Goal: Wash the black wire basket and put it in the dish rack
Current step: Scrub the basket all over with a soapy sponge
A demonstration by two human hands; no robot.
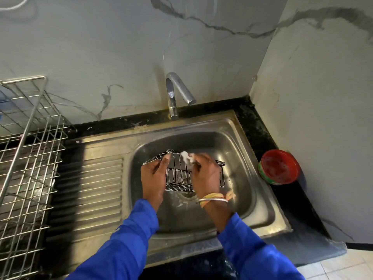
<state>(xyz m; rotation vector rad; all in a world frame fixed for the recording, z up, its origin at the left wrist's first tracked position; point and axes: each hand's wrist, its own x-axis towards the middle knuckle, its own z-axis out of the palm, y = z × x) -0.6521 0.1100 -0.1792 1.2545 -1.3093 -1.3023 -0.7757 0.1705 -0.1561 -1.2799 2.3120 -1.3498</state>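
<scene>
Two hands are on the black wire basket, which I hold up over the steel sink. My left hand grips its left end, thumb hooked over the rim. My right hand pinches a soapy white wad and presses it on the top wires.

I think the basket is light and stiff. But soap makes thin wires slippery, so I should hold the rim, not the mesh.

The sink walls are close around my hands, so a bump is easy. The dish rack stands well off to the left of my left hand, past the ridged drainer. A red bowl sits on the worktop, right of my right hand.
</scene>
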